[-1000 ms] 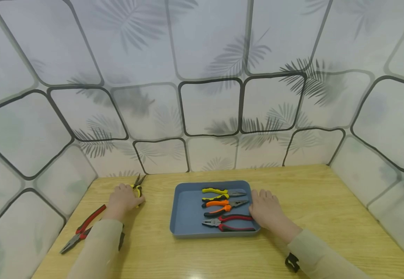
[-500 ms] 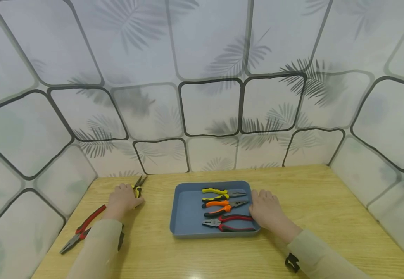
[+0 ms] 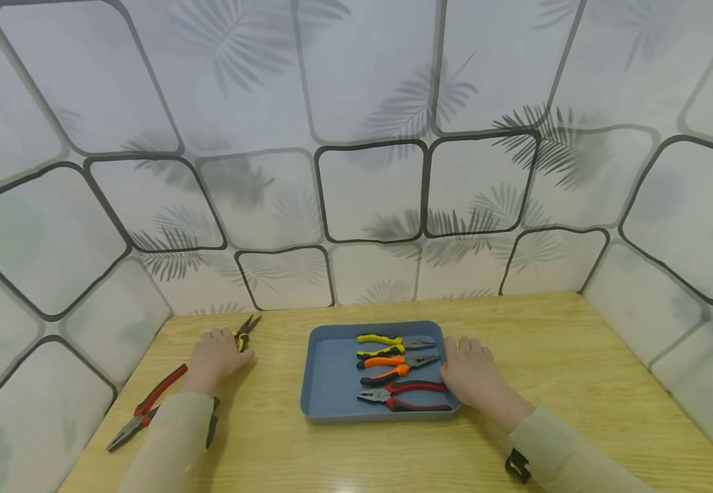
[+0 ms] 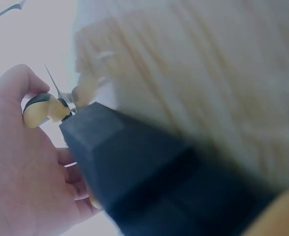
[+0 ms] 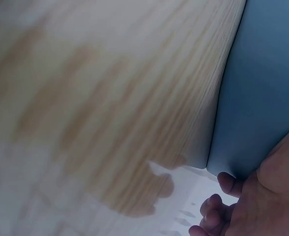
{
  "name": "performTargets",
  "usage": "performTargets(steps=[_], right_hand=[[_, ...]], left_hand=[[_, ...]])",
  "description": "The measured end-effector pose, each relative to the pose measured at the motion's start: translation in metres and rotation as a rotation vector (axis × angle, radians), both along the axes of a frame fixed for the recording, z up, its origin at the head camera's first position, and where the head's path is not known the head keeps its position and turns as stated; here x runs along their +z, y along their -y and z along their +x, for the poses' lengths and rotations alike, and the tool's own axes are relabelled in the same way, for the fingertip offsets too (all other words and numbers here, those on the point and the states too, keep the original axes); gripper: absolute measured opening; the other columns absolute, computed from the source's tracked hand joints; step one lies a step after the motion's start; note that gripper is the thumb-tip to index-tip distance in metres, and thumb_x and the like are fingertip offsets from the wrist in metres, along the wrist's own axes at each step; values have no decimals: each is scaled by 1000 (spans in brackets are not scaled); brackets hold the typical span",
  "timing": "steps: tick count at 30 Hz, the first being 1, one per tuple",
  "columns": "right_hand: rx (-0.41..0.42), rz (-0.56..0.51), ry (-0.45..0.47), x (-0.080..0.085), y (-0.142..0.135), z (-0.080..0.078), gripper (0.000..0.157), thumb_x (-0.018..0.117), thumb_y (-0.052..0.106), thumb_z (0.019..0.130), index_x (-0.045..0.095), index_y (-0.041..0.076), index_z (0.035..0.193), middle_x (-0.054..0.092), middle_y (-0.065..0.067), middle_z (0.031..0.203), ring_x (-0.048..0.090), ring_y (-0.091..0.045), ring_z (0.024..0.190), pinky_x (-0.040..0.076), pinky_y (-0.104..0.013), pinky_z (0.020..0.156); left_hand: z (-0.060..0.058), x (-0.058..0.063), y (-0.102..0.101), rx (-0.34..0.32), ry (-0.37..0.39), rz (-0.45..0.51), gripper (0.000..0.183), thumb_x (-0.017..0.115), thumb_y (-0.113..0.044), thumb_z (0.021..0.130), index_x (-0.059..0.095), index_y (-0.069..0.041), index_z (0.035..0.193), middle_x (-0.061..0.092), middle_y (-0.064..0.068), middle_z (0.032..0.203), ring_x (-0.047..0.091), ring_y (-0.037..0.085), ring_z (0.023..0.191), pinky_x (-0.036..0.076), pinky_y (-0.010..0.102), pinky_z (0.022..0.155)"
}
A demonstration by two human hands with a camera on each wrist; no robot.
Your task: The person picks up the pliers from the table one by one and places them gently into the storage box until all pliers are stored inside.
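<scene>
My left hand (image 3: 213,356) grips yellow-and-black long-nose pliers (image 3: 244,340) at the left back of the table, their slightly parted jaws pointing at the wall. In the left wrist view the thumb lies on one handle (image 4: 36,110), with the other fingers curled below. Beside the left forearm lie larger red-handled pliers (image 3: 144,415), partly hidden by the sleeve. My right hand (image 3: 470,373) rests against the right side of a blue-grey tray (image 3: 332,376). Inside the tray, yellow-black pliers (image 3: 382,338), orange pliers (image 3: 402,370) and red-black pliers (image 3: 382,395) lie in a column.
The wooden table (image 3: 553,370) meets patterned wall covering (image 3: 371,198) at the back and both sides. A blurred dark block (image 4: 139,162) fills much of the left wrist view. A black wrist piece (image 3: 518,465) sits under the right sleeve.
The pliers in the left hand have tilted a little to the right, and less of their yellow handle shows. My right hand and the tray stay in place.
</scene>
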State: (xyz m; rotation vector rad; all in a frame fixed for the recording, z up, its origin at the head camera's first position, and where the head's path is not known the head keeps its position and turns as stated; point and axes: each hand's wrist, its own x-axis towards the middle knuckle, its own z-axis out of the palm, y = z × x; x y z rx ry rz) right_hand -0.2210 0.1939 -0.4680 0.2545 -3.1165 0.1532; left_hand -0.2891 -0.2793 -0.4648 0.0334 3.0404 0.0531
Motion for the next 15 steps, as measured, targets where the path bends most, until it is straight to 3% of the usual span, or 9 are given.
performTargets(steps=[15], right_hand=[[16, 6, -39, -2, -1, 0, 23, 56, 18, 103, 53, -1, 115, 53, -19, 95, 52, -34, 87, 46, -49, 75]], left_hand=[[2, 1, 3, -48, 10, 15, 86, 53, -47, 104, 36, 29, 141, 46, 50, 136, 48, 64, 128, 48, 67, 104]])
